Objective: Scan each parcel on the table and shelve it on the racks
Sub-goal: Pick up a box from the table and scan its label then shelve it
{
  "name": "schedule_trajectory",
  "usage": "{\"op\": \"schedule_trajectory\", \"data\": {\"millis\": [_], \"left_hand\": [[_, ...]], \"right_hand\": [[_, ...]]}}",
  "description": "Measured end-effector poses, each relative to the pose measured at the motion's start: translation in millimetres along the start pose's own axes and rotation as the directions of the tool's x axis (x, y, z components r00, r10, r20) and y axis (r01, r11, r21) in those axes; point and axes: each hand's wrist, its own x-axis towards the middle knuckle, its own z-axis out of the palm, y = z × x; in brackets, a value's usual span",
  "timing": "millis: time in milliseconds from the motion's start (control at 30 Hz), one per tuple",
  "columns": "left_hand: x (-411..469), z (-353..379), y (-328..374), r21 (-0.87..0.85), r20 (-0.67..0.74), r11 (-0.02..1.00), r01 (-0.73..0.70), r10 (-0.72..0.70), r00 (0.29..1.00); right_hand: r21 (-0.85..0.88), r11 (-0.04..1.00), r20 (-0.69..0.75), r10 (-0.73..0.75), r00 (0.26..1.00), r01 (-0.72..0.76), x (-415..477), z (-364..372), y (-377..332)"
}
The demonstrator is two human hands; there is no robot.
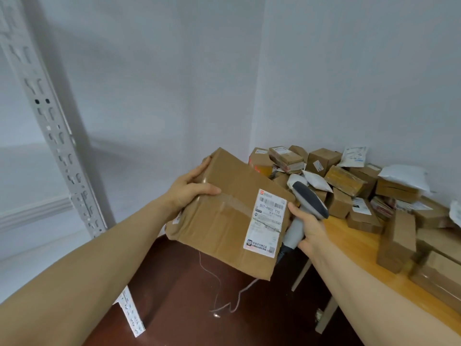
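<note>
Matt cardboard parcel [224, 216] with glossy tape; wooden table [349, 236]; plastic scanner [305, 211].

1. You're in a small parcel depot or stockroom.
2. Wooden table [349, 243] is piled with cardboard parcels [345, 179] and white poly mailers [401, 174], many labelled.
3. Slotted white steel rack upright [62, 148] stands on your left.
4. You hold a barcode scanner [309, 198] beside a labelled cardboard box [224, 221].
5. Bare white walls [349, 71], dark red floor [179, 295].
</note>
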Motion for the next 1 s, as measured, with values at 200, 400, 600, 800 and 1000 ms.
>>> {"op": "schedule_trajectory", "data": {"millis": [200,400,600,800,1000], "left_hand": [[-48,-75,-10,-0.251,-0.163,0.968,0.019,-0.061,0.985],[-154,-157,-19,-0.426,-0.346,0.901,0.08,-0.243,0.906],[-276,-240,-35,-0.484,-0.569,0.871,0.087,-0.389,0.724],[-369,-312,-36,-0.455,-0.76,0.891,-0.011,-0.381,0.527],[-433,-376,-31,-0.424,-0.883,0.892,0.154,-0.446,0.148]], "right_hand": [[-0.082,0.984,0.313,0.174,0.934,-0.156,-17,51,28],[-0.241,0.906,0.563,0.422,0.711,-0.347,-58,134,108],[-0.377,0.829,0.665,0.553,0.501,-0.414,-124,228,185],[-0.476,0.786,0.689,0.612,0.389,-0.394,-203,327,249],[-0.528,0.783,0.729,0.616,0.298,-0.328,-269,429,289]]}}
